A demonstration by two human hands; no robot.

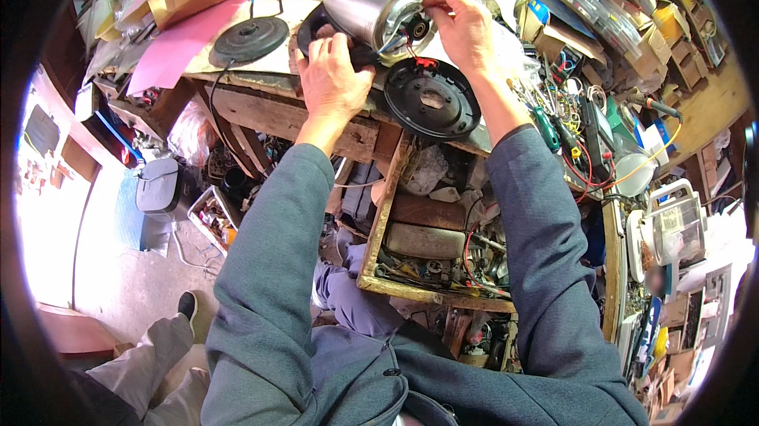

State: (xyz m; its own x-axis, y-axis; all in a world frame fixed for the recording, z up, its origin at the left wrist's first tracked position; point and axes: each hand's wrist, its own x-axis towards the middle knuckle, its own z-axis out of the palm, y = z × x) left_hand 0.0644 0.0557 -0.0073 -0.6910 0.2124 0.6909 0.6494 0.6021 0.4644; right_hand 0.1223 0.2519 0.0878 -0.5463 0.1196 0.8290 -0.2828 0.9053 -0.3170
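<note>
The left hand [336,79] grips the black plastic handle [364,55] of a tipped silver metal kettle [352,5] just beyond it, while the right hand [468,34] bends its fingers at the kettle's open base, their hold unclear, above a round black plastic cover [419,115].

Looking down from up on the head
The wide, round view faces down and forward, near the left hand [336,82] and right hand [468,34], with the tabletop [278,68] up top and floor [103,268] at left.
</note>
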